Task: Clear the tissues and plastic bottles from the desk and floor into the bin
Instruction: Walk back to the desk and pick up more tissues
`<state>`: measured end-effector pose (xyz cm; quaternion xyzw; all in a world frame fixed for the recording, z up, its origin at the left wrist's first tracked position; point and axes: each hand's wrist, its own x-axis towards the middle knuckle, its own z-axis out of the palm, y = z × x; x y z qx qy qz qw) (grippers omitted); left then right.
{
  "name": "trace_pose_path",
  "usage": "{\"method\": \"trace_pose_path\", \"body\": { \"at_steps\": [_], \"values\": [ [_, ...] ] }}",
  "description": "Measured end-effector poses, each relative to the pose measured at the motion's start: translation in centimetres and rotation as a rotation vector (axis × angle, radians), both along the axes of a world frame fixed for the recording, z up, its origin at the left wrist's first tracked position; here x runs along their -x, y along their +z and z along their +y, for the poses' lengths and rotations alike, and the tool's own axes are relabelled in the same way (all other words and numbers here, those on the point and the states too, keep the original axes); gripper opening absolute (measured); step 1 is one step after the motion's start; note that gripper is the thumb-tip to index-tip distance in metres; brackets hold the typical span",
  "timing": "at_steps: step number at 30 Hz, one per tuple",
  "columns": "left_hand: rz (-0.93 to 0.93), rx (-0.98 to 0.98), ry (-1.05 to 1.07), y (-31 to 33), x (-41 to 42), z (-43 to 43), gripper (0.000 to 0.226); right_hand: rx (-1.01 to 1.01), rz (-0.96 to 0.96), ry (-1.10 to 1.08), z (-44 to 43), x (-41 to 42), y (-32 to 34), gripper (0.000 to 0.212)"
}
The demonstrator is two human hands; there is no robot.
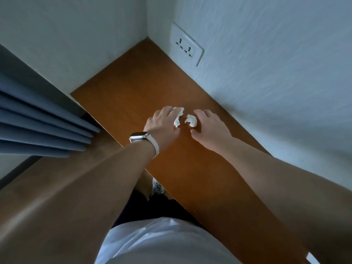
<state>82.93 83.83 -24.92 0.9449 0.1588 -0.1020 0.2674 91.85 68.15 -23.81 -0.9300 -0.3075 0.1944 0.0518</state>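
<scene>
Head view, looking down on a brown wooden counter [133, 82] that runs into a corner of pale walls, with a double wall socket [186, 47] on the right wall and a blue curtain [38, 119] hanging at the left. Two crumpled tissues lie close together but apart in the middle of the counter. The left tissue [178, 116] is partly under the fingers of the left hand [163, 122], which wears a white wristwatch [140, 137]. Those fingers lie over the paper, but whether they have pinched it cannot be told from here. The right tissue [191, 121] sits between the spread thumb and fingers of the right hand [209, 128]. That hand arches round the tissue in a loose, unclosed span, seemingly touching it without gripping it. The step in hand looks like the pick-up of the counter tissues, one for each hand, at the point just before the grasp is made. The next move calls for both hands to close and gather the whole wad, since such light, ragged paper can slip out or leave a scrap behind. Then the tissues must be carried to the bin, which is not in view, so the person must first turn to find it. No plastic bottles show here, so much of the task seems left.
</scene>
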Motion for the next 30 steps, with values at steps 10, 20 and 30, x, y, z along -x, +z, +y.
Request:
{"method": "trace_pose_path", "body": {
  "at_steps": [10, 20, 30],
  "values": [
    [-0.008, -0.003, -0.081, -2.3, -2.0, 1.6, 0.035, 0.041, 0.048, -0.036, 1.2, 0.0, -2.0, 0.023],
    [-0.114, 0.216, -0.017, -0.6, 0.9, 3.8, 0.017, -0.052, 0.028, -0.176, 1.7, 2.2, 0.6, 0.025],
    [-0.247, 0.346, -0.14, 5.5, 1.7, 4.7, 0.02, -0.138, -0.115, -0.364, 0.9, 7.1, 6.9, 0.03]
  ]
}}
